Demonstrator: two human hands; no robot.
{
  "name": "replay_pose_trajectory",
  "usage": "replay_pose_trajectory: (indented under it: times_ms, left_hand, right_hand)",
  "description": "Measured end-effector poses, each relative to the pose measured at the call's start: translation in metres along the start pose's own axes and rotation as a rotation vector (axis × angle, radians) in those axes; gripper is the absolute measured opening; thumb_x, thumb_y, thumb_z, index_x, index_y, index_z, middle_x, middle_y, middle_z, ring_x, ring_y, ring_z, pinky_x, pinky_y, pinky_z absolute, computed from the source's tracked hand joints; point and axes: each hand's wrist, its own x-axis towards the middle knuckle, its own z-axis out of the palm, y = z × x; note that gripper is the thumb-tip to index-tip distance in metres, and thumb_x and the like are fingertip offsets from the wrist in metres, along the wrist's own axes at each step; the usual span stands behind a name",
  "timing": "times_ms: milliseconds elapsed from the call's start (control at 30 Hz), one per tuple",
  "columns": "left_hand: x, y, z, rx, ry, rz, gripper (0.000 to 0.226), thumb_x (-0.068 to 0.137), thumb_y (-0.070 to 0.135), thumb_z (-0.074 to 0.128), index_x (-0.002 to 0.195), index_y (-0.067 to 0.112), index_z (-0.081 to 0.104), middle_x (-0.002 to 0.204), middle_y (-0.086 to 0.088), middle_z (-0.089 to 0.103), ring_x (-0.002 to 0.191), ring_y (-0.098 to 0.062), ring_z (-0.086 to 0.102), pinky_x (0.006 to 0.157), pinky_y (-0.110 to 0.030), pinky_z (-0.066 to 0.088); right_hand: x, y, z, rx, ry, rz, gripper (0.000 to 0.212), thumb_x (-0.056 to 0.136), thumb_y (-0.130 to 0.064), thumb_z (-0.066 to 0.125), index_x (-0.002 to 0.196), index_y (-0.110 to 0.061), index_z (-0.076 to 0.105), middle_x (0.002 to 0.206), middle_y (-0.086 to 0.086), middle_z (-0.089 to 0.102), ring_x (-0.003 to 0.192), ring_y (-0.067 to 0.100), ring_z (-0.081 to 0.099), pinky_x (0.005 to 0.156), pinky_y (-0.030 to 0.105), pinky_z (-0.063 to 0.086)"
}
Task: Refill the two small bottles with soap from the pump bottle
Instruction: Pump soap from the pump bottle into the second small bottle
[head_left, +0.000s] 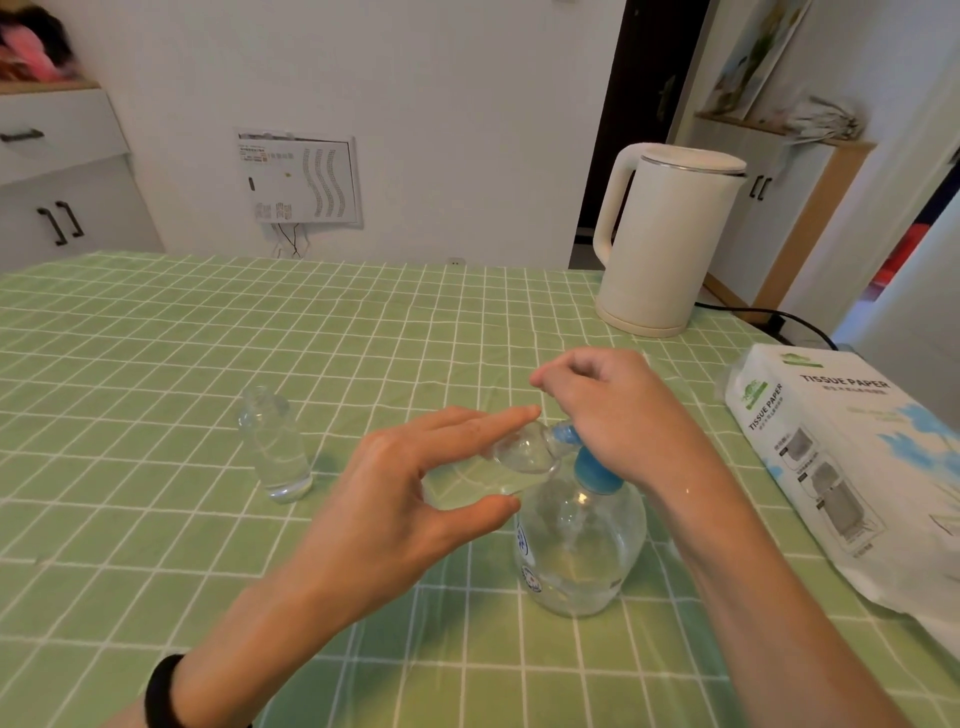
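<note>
A clear round pump bottle (576, 551) with a blue pump head (592, 470) stands on the green checked tablecloth, partly filled with clear liquid. My left hand (410, 493) holds a small clear bottle (498, 470) tilted on its side between thumb and fingers, with its mouth against the blue spout. My right hand (618, 410) rests over the pump head, fingers loosely curled. A second small clear bottle (275, 444) stands upright and uncapped to the left, holding clear liquid.
A white electric kettle (665, 239) stands at the back right, its black cord trailing right. A pack of tissue paper (852, 467) lies at the right table edge. White cabinets and a wall are behind the table (208, 338).
</note>
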Motion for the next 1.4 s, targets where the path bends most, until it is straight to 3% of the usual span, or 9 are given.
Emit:
replay_pose_trajectory:
  times_ms: [200, 333, 433, 633, 833, 967, 1100, 1233, 1400]
  left_hand:
    - [-0.0006, 0.0011, -0.0008, 0.003, 0.005, 0.014, 0.064, 0.082, 0.018, 0.088, 0.138, 0.039, 0.066, 0.119, 0.015, 0.076, 0.116, -0.009, 0.07, 0.103, -0.024, 0.052]
    - [0.0004, 0.0007, -0.0019, 0.008, 0.0, 0.021, 0.064, 0.082, 0.019, 0.088, 0.138, 0.04, 0.065, 0.12, 0.018, 0.075, 0.116, -0.006, 0.069, 0.103, -0.018, 0.05]
    - [0.0018, -0.0021, -0.0025, 0.043, 0.005, 0.025, 0.064, 0.082, 0.018, 0.089, 0.137, 0.041, 0.065, 0.124, 0.023, 0.074, 0.119, 0.003, 0.067, 0.104, -0.013, 0.047]
    - [0.0002, -0.0003, -0.0018, 0.048, 0.007, 0.03, 0.064, 0.082, 0.017, 0.089, 0.137, 0.042, 0.066, 0.124, 0.026, 0.073, 0.118, 0.004, 0.067, 0.104, -0.015, 0.048]
    - [-0.0002, 0.002, -0.0032, 0.049, 0.01, 0.053, 0.064, 0.083, 0.021, 0.088, 0.139, 0.041, 0.065, 0.123, 0.026, 0.072, 0.117, 0.003, 0.067, 0.101, -0.01, 0.046]
    - [0.0019, 0.0005, -0.0037, 0.048, 0.003, 0.053, 0.062, 0.084, 0.024, 0.086, 0.14, 0.039, 0.065, 0.122, 0.026, 0.073, 0.117, 0.003, 0.067, 0.103, -0.011, 0.047]
    - [0.0014, 0.0003, -0.0027, 0.059, -0.007, 0.039, 0.061, 0.084, 0.021, 0.087, 0.139, 0.038, 0.067, 0.121, 0.025, 0.073, 0.117, 0.004, 0.067, 0.103, -0.014, 0.048]
    - [0.0003, 0.0019, -0.0026, 0.054, 0.004, 0.043, 0.064, 0.083, 0.019, 0.089, 0.138, 0.041, 0.066, 0.122, 0.027, 0.073, 0.117, 0.003, 0.068, 0.103, -0.015, 0.049]
    - [0.0015, -0.0013, -0.0024, -0.01, 0.023, 0.008, 0.062, 0.079, 0.026, 0.092, 0.132, 0.038, 0.061, 0.121, 0.026, 0.073, 0.117, 0.003, 0.069, 0.104, -0.02, 0.051]
  right_hand:
    - [-0.0031, -0.0027, 0.0004, -0.039, 0.114, -0.095, 0.026, 0.099, -0.036, 0.052, 0.094, -0.025, 0.074, 0.08, -0.011, 0.073, 0.069, 0.0, 0.065, 0.059, 0.022, 0.047]
    - [-0.003, -0.0036, 0.0002, -0.037, 0.129, -0.116, 0.026, 0.098, -0.036, 0.052, 0.092, -0.025, 0.074, 0.077, -0.013, 0.072, 0.066, -0.009, 0.062, 0.057, 0.023, 0.044]
    - [0.0004, -0.0006, 0.0017, -0.029, 0.076, -0.058, 0.024, 0.099, -0.034, 0.053, 0.093, -0.025, 0.075, 0.071, -0.011, 0.069, 0.053, -0.005, 0.059, 0.058, 0.026, 0.043]
    - [-0.0016, 0.0014, 0.0008, -0.03, 0.055, -0.032, 0.025, 0.099, -0.035, 0.052, 0.097, -0.025, 0.075, 0.092, -0.01, 0.076, 0.086, 0.008, 0.069, 0.064, 0.02, 0.046]
    - [-0.0049, -0.0042, -0.0005, -0.071, 0.166, -0.117, 0.021, 0.099, -0.041, 0.053, 0.097, -0.031, 0.071, 0.083, -0.018, 0.071, 0.072, 0.001, 0.067, 0.061, 0.02, 0.048]
    - [-0.0007, -0.0033, 0.0003, -0.033, 0.099, -0.106, 0.019, 0.1, -0.036, 0.052, 0.099, -0.031, 0.07, 0.075, -0.016, 0.065, 0.056, 0.003, 0.06, 0.055, 0.025, 0.042]
    - [0.0019, 0.0008, 0.0002, 0.015, 0.031, -0.041, 0.017, 0.1, -0.032, 0.054, 0.099, -0.029, 0.071, 0.08, -0.014, 0.068, 0.068, 0.003, 0.061, 0.06, 0.024, 0.041]
    - [-0.0011, 0.0011, 0.0005, -0.007, 0.067, -0.056, 0.022, 0.101, -0.035, 0.053, 0.098, -0.027, 0.073, 0.086, -0.012, 0.073, 0.078, 0.007, 0.068, 0.065, 0.023, 0.05]
    - [-0.0035, -0.0027, 0.0, -0.05, 0.146, -0.112, 0.02, 0.098, -0.04, 0.053, 0.093, -0.031, 0.07, 0.076, -0.014, 0.07, 0.07, 0.006, 0.065, 0.06, 0.025, 0.051]
